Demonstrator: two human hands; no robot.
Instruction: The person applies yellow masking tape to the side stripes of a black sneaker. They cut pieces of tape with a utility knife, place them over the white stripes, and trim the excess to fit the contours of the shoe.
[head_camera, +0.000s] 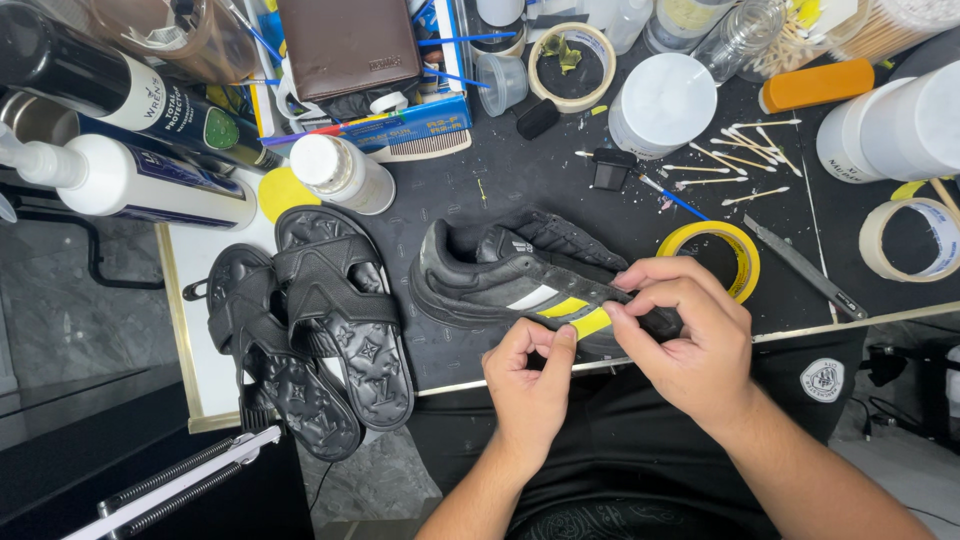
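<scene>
Here black sneaker (500, 275) under hands: left hand (530, 385), right hand (685, 335) pinching yellow tape (585, 318).

2 labelled bottles (150, 185) lie far left (1 white, 1 dark); white labelled tubs (885, 130) stand far right.

A dark-topped table (480, 190) with a pale, gold-edged border spreads out beyond the grip, evenly lit from above. Left of and below the grip lies a grey marbled stone floor (60, 310), where a black metal frame (90, 240) stands.
</scene>
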